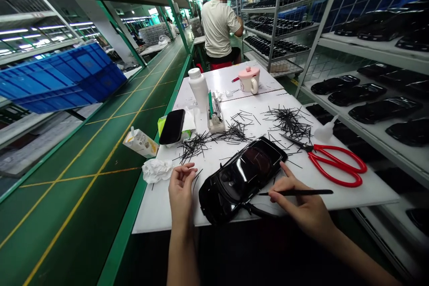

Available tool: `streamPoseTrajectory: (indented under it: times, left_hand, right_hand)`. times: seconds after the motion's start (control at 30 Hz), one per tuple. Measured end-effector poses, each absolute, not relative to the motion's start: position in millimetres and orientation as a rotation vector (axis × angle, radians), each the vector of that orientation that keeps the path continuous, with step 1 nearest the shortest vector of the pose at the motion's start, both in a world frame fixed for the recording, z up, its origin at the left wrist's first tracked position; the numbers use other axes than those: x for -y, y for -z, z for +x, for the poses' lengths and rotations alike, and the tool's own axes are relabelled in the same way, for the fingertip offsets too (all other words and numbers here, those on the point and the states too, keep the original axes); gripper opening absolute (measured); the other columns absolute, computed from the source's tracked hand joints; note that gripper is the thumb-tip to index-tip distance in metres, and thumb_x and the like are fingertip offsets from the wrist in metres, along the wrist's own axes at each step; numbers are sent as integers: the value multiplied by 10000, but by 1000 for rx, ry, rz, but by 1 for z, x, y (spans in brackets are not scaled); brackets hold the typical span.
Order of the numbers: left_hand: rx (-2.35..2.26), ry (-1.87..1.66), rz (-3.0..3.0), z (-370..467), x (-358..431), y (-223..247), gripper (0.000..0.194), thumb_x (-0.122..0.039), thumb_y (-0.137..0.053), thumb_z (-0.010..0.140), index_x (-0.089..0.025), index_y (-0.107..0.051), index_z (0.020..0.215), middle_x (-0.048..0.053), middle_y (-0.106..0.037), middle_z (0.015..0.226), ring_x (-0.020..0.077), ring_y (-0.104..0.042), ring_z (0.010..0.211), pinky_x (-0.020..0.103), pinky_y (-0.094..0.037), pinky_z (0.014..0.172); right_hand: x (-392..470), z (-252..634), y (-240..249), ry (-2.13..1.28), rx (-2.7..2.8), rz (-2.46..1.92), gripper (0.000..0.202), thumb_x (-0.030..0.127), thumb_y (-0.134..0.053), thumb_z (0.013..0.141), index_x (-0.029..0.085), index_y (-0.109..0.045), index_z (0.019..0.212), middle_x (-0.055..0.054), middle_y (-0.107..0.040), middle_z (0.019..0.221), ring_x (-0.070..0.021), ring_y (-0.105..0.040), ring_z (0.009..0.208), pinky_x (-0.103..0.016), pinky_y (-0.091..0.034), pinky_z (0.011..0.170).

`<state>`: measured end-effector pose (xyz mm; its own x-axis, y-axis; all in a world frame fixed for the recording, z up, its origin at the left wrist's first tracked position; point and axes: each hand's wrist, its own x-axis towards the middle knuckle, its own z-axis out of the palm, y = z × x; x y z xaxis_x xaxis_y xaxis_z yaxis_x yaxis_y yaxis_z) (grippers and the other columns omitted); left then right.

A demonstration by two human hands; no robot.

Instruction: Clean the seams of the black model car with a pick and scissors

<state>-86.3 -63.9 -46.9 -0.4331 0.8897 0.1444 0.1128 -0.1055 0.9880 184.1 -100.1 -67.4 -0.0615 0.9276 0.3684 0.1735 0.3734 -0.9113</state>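
A glossy black model car (246, 170) lies at a slant near the table's front edge, its near-side door (259, 211) swung out. My right hand (301, 203) grips black tweezers (308, 192), their tip close to the car's side by the door opening; one finger reaches the rear of the body. Left of the car's front, my left hand (181, 190) is raised with fingers curled and thumb drawn in. Thin black strips show beside its thumb; whether it pinches one is unclear. More thin black strips (290, 123) lie in loose piles beyond the car.
Red-handled scissors (335, 165) and a white squeeze bottle (324, 132) lie right. A phone (172, 126), crumpled tissue (157, 170), drink carton (140, 143), white bottle (198, 87) and lidded mug (249, 81) stand around. Green conveyor left, racks of cars (385, 107) right; a person sits ahead.
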Motion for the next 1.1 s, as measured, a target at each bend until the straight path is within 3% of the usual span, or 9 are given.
streamPoseTrajectory:
  times: [0.33, 0.7, 0.93, 1.1]
  left_hand:
    - [-1493, -1544, 1158, -74, 67, 45, 116, -223, -650, 805, -203, -539, 830, 19, -622, 952, 147, -608, 932, 277, -524, 870]
    - [-1516, -1475, 1193, -75, 65, 45, 120, -247, -646, 802, -200, -549, 854, 31, -624, 954, 168, -618, 920, 307, -531, 865]
    - [-1526, -1465, 1194, -74, 64, 44, 125, -255, -646, 798, -199, -549, 855, 32, -625, 954, 170, -620, 927, 312, -531, 870]
    - [-1528, -1463, 1188, -74, 64, 44, 128, -253, -648, 796, -198, -549, 855, 32, -624, 953, 170, -614, 933, 316, -523, 887]
  right_hand:
    - [100, 179, 73, -709, 1556, -1078, 79, 199, -676, 838, 251, -633, 797, 32, -707, 743, -172, -678, 682, -563, -225, 1214]
    - [99, 178, 70, -642, 1591, -1064, 109, 155, -677, 820, 258, -638, 822, 44, -718, 763, -164, -684, 680, -550, -301, 1182]
    - [97, 181, 71, -669, 1676, -1076, 77, 196, -661, 850, 263, -640, 882, 39, -728, 810, -165, -687, 710, -549, -258, 1201]
    - [98, 181, 70, -673, 1636, -1097, 76, 206, -679, 836, 266, -648, 872, 41, -726, 799, -182, -702, 753, -533, -296, 1193]
